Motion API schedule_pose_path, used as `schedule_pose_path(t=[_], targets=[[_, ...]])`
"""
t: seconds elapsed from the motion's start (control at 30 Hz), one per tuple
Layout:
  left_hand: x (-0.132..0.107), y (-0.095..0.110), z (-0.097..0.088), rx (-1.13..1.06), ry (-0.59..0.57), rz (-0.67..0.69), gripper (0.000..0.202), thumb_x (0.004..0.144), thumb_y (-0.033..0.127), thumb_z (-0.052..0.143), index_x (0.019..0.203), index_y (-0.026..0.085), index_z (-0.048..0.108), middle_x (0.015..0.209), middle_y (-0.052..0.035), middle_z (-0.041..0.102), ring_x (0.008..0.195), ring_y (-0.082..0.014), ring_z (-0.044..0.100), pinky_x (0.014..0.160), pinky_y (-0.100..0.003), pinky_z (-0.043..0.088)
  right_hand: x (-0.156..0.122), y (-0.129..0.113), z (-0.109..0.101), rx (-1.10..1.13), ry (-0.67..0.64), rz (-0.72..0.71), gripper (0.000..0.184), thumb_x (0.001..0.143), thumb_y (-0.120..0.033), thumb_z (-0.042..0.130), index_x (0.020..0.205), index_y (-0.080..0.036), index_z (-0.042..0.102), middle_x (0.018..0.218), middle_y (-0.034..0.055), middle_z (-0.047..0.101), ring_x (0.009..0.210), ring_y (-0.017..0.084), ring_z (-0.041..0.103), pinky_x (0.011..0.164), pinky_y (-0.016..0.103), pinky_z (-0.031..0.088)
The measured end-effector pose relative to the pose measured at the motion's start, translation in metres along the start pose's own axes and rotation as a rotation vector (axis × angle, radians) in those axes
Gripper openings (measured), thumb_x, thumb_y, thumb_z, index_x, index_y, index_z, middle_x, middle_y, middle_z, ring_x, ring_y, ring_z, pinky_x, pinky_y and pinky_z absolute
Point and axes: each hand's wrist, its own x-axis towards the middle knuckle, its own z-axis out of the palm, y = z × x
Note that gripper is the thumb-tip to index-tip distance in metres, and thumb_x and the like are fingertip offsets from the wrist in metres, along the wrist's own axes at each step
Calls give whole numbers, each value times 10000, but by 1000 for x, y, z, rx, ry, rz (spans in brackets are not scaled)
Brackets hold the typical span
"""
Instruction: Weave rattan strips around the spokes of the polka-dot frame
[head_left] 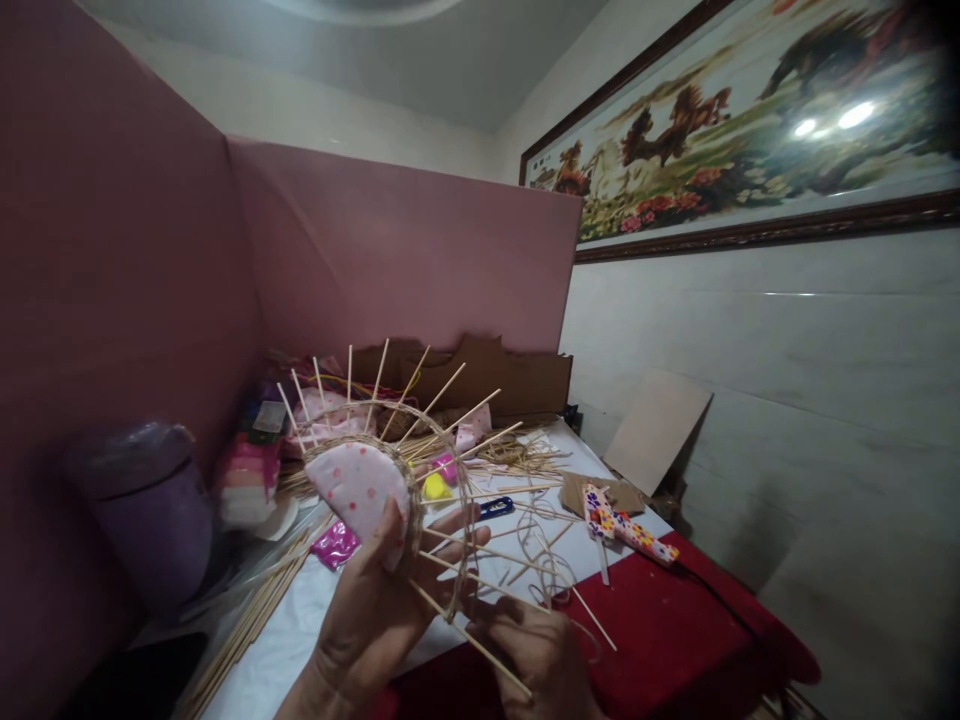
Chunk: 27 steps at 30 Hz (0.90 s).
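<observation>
My left hand holds up a small round woven piece with a pink dotted cloth centre. Thin wooden sticks fan out from its rim like spokes. The thumb presses on the cloth face and the fingers wrap behind it. My right hand sits lower right, fingers curled around a thin strand of cane that loops off the piece.
A table with a white sheet over red cloth carries loose sticks, a flowered glue gun, blue-handled scissors, cardboard pieces and a purple tub. Pink panels wall the left and back.
</observation>
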Motion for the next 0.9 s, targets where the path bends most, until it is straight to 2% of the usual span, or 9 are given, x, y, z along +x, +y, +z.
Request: schedule_pose_path(t=[0.17, 0.37, 0.47, 0.6, 0.67, 0.73, 0.77, 0.83, 0.9], targets=[[-1, -1, -1, -19, 28, -5, 354, 868, 392, 409, 895, 177, 690, 1033, -123, 689, 1005, -311, 602, 817, -466, 459, -4, 13, 7, -122, 37, -73, 334, 837, -236, 366, 1038, -200, 630, 585, 43, 622, 514, 149, 570, 457, 219, 368], [0, -5, 0, 80, 19, 36, 445, 879, 386, 387, 825, 76, 702, 867, -166, 719, 906, -317, 642, 904, -502, 406, -3, 18, -3, -200, 25, -170, 299, 802, -170, 418, 992, -175, 649, 562, 42, 608, 508, 165, 568, 469, 247, 382], [0, -7, 0, 133, 67, 58, 449, 874, 374, 406, 815, 42, 704, 837, -177, 720, 880, -310, 651, 928, -489, 398, -2, 21, -22, -169, -76, -160, 359, 779, -100, 416, 1070, -155, 620, 682, 75, 667, 620, 178, 618, 555, 261, 467], [-1, -6, 1, 163, 122, 116, 410, 864, 361, 435, 794, 59, 703, 834, -165, 723, 861, -307, 657, 928, -495, 401, -1, 25, -63, -143, -318, -214, 365, 801, -107, 446, 1127, -162, 601, 1049, 126, 667, 1003, 238, 600, 811, 338, 498], [-1, -5, 2, 185, 119, 143, 410, 867, 356, 429, 778, 64, 703, 823, -161, 724, 868, -305, 654, 929, -492, 400, 2, 19, -89, -24, -359, -310, 306, 840, -175, 475, 1106, -222, 619, 946, 85, 704, 935, 217, 633, 772, 313, 517], [-1, -4, 2, 203, 112, 160, 421, 872, 352, 416, 753, 67, 702, 798, -159, 725, 880, -307, 650, 928, -492, 399, 8, 5, -113, 115, -426, -277, 304, 832, -230, 534, 1122, -302, 596, 811, 21, 715, 746, 167, 661, 675, 263, 529], [-1, -4, 2, 208, 111, 162, 425, 873, 352, 411, 748, 69, 702, 791, -158, 725, 880, -308, 649, 927, -494, 399, 14, -4, -122, 135, -386, -235, 321, 825, -215, 547, 1132, -303, 582, 775, 17, 708, 679, 156, 654, 620, 251, 524], [-1, -5, 2, 219, 111, 148, 437, 875, 360, 401, 757, 67, 705, 793, -159, 725, 876, -306, 650, 926, -488, 400, 28, -21, -133, -6, -74, -59, 287, 818, -151, 535, 1067, -278, 603, 840, 51, 689, 758, 185, 638, 665, 305, 511], [-1, -6, 3, 240, 106, 123, 449, 876, 371, 392, 773, 70, 708, 808, -160, 725, 874, -301, 651, 920, -474, 408, 46, -31, -132, -123, 67, -115, 264, 803, -107, 522, 1016, -235, 612, 918, 63, 657, 887, 199, 599, 766, 353, 486]])
